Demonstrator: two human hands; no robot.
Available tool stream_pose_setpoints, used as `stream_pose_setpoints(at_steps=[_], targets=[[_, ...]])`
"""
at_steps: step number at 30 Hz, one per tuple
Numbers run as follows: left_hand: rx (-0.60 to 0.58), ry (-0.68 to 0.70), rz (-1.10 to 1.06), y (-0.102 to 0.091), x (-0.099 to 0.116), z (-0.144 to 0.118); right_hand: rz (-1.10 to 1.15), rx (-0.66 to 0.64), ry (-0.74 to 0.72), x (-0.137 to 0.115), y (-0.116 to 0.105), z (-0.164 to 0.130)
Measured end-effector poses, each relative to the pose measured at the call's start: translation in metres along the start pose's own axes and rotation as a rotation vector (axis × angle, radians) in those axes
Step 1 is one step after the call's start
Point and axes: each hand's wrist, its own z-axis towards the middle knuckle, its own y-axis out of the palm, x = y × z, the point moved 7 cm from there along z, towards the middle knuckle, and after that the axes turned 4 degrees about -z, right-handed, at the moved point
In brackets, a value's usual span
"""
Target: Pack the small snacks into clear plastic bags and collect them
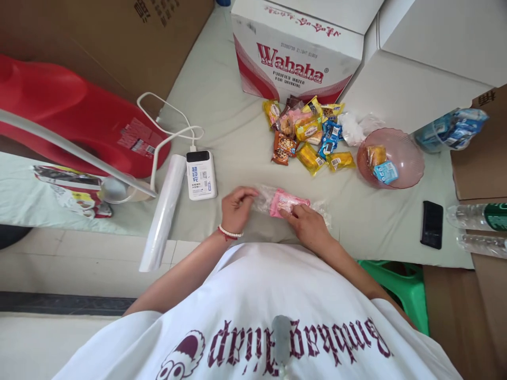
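A pink snack packet (280, 199) lies in or on a crumpled clear plastic bag (264, 200) near the front edge of the cloth-covered table. My left hand (238, 207), with a beaded bracelet and a red string at the wrist, has its fingertips pinched at the bag's left end. On the packet's right part rest the bent fingers and thumb of my right hand (311, 224), gripping it against the table. More clear plastic sticks out beyond that hand. Whether the packet is fully inside the bag, I cannot tell.
Several wrapped snacks (309, 129) are heaped before a Wahaha carton (297, 58). A pink bowl (410, 158) with snacks and a black phone (431, 224) are at right. Leftward are a white power bank (202, 184), a plastic roll (164, 211) and a red jug (79, 116).
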Motion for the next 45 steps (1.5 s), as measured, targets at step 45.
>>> stream_pose_setpoints(at_steps=[45], targets=[[-0.393,0.111,0.575,0.095,0.045,-0.022,0.621,0.341,0.508,0.047,-0.021,-0.012]])
